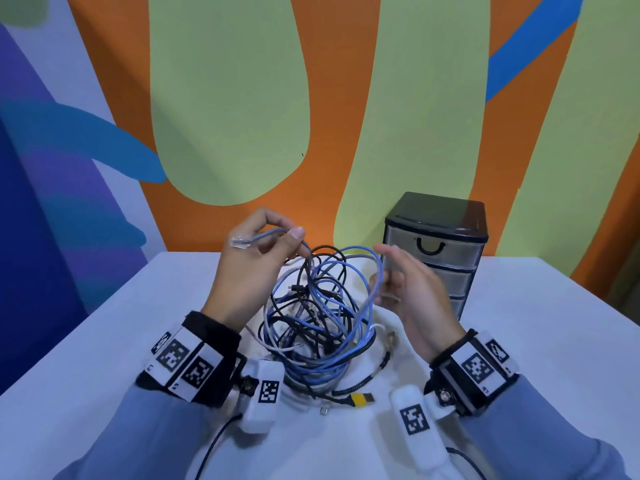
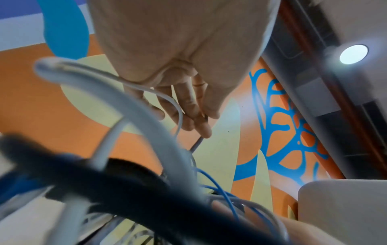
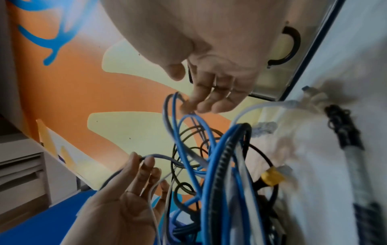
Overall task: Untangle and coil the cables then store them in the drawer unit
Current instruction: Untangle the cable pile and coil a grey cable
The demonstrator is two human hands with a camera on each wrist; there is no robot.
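Note:
A tangle of blue, grey, white and black cables (image 1: pixel 318 317) lies mid-table on the white table (image 1: pixel 131 327). My left hand (image 1: pixel 277 237) is raised above its left side and pinches a grey-blue network cable (image 1: pixel 266 233) just behind its clear plug (image 1: pixel 241 242). In the left wrist view the left hand (image 2: pixel 194 112) grips that cable (image 2: pixel 196 144). My right hand (image 1: pixel 384 271) is at the tangle's right side, fingers nearly straight, touching a raised blue loop (image 1: pixel 379 271). The right wrist view shows its fingertips (image 3: pixel 207 106) on the loop (image 3: pixel 173 116), thumb apart. The black drawer unit (image 1: pixel 436 251) stands behind, drawers closed.
A black braided cable with a yellow-banded plug (image 1: pixel 360 400) trails out of the tangle toward the near edge. The painted wall rises right behind the table. The drawer's black handle (image 3: pixel 291 46) shows close behind my right hand. Bare tabletop (image 1: pixel 536 341) lies right of the drawer unit.

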